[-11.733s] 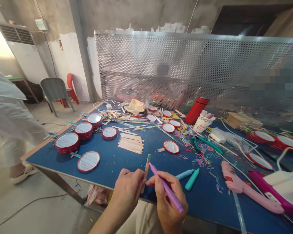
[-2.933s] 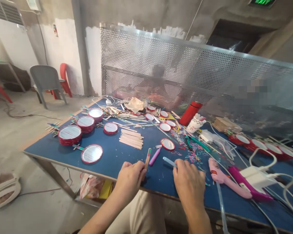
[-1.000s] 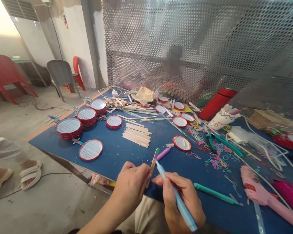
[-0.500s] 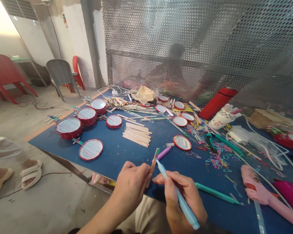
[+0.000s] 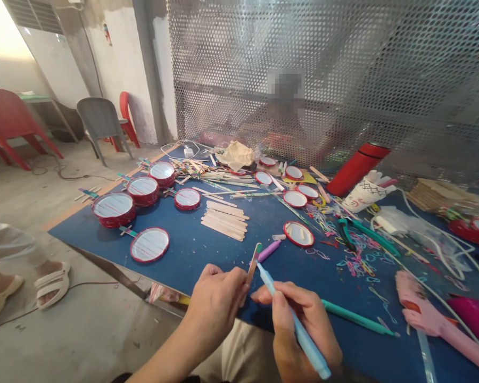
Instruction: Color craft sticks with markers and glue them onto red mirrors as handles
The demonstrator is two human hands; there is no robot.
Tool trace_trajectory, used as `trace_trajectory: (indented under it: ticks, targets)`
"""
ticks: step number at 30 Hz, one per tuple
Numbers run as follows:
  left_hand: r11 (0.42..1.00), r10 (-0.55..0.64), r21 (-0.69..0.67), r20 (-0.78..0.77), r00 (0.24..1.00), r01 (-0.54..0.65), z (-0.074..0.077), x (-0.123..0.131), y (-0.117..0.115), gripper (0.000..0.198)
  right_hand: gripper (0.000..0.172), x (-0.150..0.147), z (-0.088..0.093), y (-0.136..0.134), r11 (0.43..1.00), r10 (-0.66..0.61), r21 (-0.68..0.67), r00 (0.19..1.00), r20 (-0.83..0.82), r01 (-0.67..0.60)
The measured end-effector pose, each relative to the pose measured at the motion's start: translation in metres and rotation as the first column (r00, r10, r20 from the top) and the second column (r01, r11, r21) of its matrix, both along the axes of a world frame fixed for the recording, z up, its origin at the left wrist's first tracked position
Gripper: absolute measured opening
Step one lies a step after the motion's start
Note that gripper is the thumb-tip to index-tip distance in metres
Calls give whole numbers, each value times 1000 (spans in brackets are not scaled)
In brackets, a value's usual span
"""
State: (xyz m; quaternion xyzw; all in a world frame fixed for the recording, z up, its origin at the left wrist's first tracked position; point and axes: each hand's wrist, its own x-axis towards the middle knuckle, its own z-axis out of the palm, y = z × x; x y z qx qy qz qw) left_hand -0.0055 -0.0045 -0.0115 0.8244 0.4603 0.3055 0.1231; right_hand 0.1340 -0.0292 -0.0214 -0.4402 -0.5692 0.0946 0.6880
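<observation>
At the table's front edge, my left hand (image 5: 219, 298) pinches a wooden craft stick (image 5: 253, 268) whose upper end is coloured green. My right hand (image 5: 303, 330) grips a light blue marker (image 5: 299, 324), its tip at the stick just under the green part. Behind the stick lies a purple marker (image 5: 269, 251), with a small pale cap (image 5: 278, 237) near it. A teal marker (image 5: 359, 317) rests right of my right hand. Plain craft sticks (image 5: 223, 221) lie in a row farther back.
Red-rimmed round pieces (image 5: 149, 244) lie at the left, some stacked. Loose rubber bands (image 5: 357, 260), teal pliers (image 5: 347, 234) and a pink glue gun (image 5: 419, 308) are on the right. A red flask (image 5: 355, 167) leans near a paper cup (image 5: 363, 194). A person's sandalled feet (image 5: 51, 284) stand at left.
Little differs. The marker tip stays by the stick, and the whole view has shifted very slightly.
</observation>
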Motion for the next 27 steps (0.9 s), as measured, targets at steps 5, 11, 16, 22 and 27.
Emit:
trace_trajectory:
  ticks: [5, 11, 16, 22, 27]
  targets:
    - [1000, 3, 5, 0, 1000, -3, 1, -1, 0, 27, 10, -2, 4, 0, 1000, -6, -12, 1000, 14, 7]
    - [1000, -5, -15, -10, 1000, 4, 1, -1, 0, 26, 9, 1, 2, 0, 999, -16, -40, 997, 70, 19]
    - [999, -13, -46, -18, 1000, 12, -1, -1, 1, 27, 7, 2, 2, 0, 998, -50, -42, 991, 123, 55]
    - [996, -26, -90, -4, 1000, 26, -2, -1, 1, 28, 8, 3, 0, 0, 999, -28, -32, 992, 119, 33]
    - [999, -10, -40, 32, 999, 11, -1, -1, 1, 27, 5, -1, -1, 0, 995, -92, -43, 996, 14, 92]
